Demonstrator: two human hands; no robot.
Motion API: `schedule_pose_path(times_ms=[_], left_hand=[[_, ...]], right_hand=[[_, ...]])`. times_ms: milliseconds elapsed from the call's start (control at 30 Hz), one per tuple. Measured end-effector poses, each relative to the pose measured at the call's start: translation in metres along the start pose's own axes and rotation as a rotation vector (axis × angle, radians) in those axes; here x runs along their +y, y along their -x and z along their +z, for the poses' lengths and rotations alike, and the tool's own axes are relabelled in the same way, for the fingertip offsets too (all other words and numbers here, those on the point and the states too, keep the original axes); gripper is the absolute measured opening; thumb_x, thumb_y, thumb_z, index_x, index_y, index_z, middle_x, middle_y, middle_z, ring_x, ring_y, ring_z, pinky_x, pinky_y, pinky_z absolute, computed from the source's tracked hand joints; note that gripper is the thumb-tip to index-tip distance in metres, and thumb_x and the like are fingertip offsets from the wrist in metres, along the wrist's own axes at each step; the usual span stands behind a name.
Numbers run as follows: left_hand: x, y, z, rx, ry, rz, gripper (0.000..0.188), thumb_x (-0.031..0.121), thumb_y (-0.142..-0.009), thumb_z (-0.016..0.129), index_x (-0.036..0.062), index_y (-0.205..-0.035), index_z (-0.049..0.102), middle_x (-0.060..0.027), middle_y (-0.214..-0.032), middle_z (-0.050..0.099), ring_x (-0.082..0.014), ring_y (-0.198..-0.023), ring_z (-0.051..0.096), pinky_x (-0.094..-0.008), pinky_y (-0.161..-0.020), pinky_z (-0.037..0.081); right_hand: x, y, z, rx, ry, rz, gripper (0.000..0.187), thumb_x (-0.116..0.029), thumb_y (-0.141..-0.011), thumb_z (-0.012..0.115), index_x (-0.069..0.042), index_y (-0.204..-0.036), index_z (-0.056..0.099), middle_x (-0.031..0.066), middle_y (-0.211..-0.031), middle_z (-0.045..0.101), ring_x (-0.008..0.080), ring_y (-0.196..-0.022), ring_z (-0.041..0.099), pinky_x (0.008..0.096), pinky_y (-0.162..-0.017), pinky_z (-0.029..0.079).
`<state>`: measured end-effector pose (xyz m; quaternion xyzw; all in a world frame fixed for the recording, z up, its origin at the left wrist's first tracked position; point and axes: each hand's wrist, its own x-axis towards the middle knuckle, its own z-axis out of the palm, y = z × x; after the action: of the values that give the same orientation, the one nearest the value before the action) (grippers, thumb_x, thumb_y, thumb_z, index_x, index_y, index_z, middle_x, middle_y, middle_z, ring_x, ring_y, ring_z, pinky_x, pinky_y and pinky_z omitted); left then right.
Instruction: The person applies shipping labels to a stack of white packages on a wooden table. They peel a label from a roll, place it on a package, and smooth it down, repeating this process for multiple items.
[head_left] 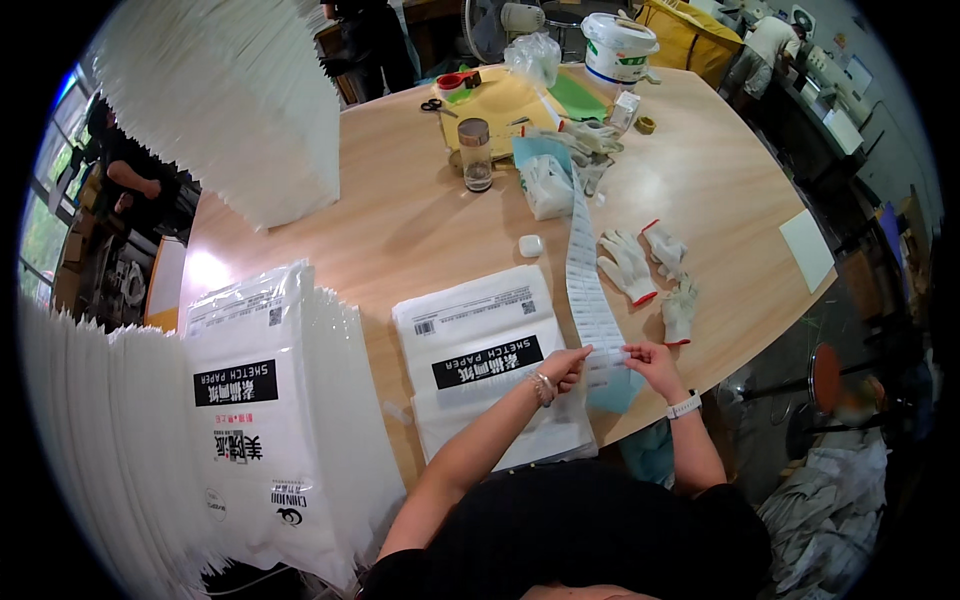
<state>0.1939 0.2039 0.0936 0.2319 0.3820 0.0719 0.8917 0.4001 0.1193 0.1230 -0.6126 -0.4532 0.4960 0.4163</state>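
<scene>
Near the front edge of the worktop, left hand and right hand pinch the label strip, probably to steady it.

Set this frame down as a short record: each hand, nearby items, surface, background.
Left hand: fingertips together at the left edge of a label strip
Right hand: fingertips together at the strip's right edge
Under left forearm: flat white printed bags
Right of strip: three white gloves
Farther back: lidded clear jar, scissors, white bucket
Far left: tall white stack, material unclear
Surface: wood-toned table
Background: three other people
</scene>
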Motion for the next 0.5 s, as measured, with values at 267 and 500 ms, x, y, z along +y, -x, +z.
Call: schedule_pose_path(times_ms=[267,500], left_hand=[[-0.009,-0.024,0.015,0.11,-0.122,0.112,0.032,0.033,-0.08,0.06,0.0138,-0.059,0.046,0.0078,-0.048,0.031,-0.0039,-0.037,0.022,-0.0213,-0.033,0.015],[-0.032,-0.004,-0.017,0.186,-0.362,0.555,0.029,0.032,-0.084,0.053,0.0038,-0.086,0.056,-0.0021,-0.072,0.052,-0.0092,-0.056,0.048,-0.0216,-0.048,0.042]], right_hand=[[-0.015,0.019,0.005,0.301,0.586,-0.299,0.013,-0.001,-0.068,0.065,-0.002,-0.08,0.064,0.0095,-0.089,0.059,0.02,-0.083,0.055,0.0287,-0.074,0.044],[-0.075,-0.021,0.071,0.184,0.265,-0.405,0.009,0.001,-0.069,0.063,-0.001,-0.078,0.062,0.009,-0.082,0.059,0.0209,-0.077,0.057,0.0294,-0.07,0.045]])
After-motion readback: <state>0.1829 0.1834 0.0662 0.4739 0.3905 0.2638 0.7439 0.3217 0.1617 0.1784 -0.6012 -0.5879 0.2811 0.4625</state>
